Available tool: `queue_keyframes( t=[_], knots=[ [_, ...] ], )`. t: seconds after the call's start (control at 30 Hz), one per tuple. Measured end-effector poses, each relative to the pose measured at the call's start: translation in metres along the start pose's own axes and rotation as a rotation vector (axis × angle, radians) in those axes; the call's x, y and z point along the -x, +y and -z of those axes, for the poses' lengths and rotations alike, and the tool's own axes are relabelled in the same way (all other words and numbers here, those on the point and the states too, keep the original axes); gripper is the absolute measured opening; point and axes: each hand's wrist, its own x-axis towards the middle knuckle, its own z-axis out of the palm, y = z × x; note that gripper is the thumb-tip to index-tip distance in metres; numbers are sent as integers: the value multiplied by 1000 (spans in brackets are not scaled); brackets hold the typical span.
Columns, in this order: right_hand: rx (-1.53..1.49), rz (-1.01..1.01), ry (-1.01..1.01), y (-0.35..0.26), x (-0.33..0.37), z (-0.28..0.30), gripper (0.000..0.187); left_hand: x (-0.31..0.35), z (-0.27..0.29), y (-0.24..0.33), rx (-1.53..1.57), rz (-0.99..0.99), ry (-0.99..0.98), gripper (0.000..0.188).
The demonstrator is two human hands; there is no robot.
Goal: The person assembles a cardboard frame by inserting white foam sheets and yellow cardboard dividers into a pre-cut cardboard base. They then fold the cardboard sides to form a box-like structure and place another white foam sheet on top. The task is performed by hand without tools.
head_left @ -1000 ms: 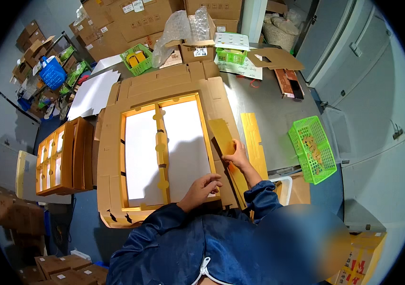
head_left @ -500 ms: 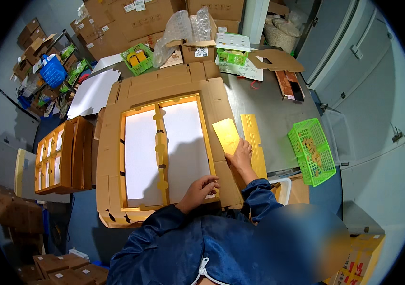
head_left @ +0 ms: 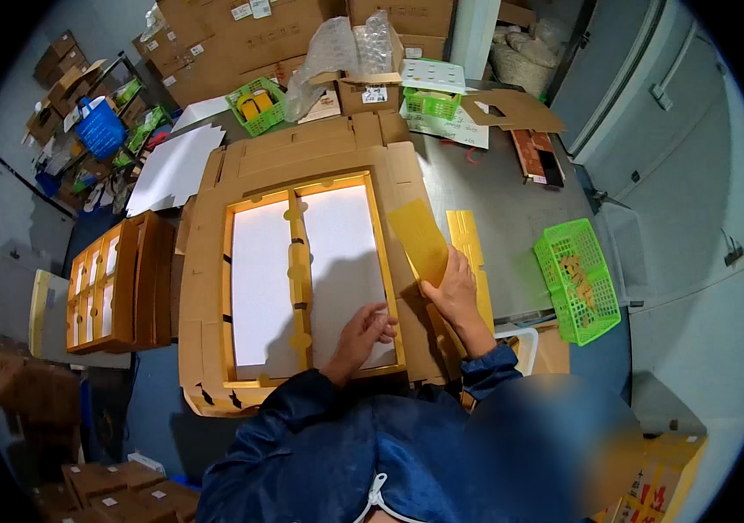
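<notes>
My right hand (head_left: pixel 455 296) grips the lower end of a flat yellow card panel (head_left: pixel 421 235), its thumb on the near face. The panel stands tilted above the right edge of the frame. My left hand (head_left: pixel 361 338) holds nothing, its fingers loosely bent and apart, over the lower right of a shallow yellow tray-like frame (head_left: pixel 229 327). This frame has a white base and a notched yellow divider (head_left: pixel 298 275) down its middle. A slotted yellow strip (head_left: pixel 462 228) lies to the right, partly hidden behind my right hand.
Cardboard (head_left: pixel 200 301) lies under the frame on a metal table (head_left: pixel 511 218). A green basket (head_left: pixel 575 279) with small tan pieces sits at right; another green basket (head_left: pixel 258 106) holds tape rolls at the back. Compartmented wooden-coloured trays (head_left: pixel 97 288) stand at left, white sheets (head_left: pixel 171 170) behind them.
My right hand has raised the yellow panel from its flatter position and tilted it up. My left hand has shifted slightly left, its fingers more bent.
</notes>
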Motion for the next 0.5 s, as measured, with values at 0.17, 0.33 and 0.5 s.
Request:
queue_keyframes(
  t=[0.17, 0.33, 0.5],
  knots=[
    [15, 475, -99, -55, 36, 57, 88, -18, -4, 32, 322, -16, 41, 34],
    [4, 392, -77, -69, 39, 54, 96, -13, -7, 11, 302, 14, -87, 28],
    [-70, 336, -158, -63, 43, 39, 75, -1, -7, 13, 384, 2, -116, 26]
  ],
)
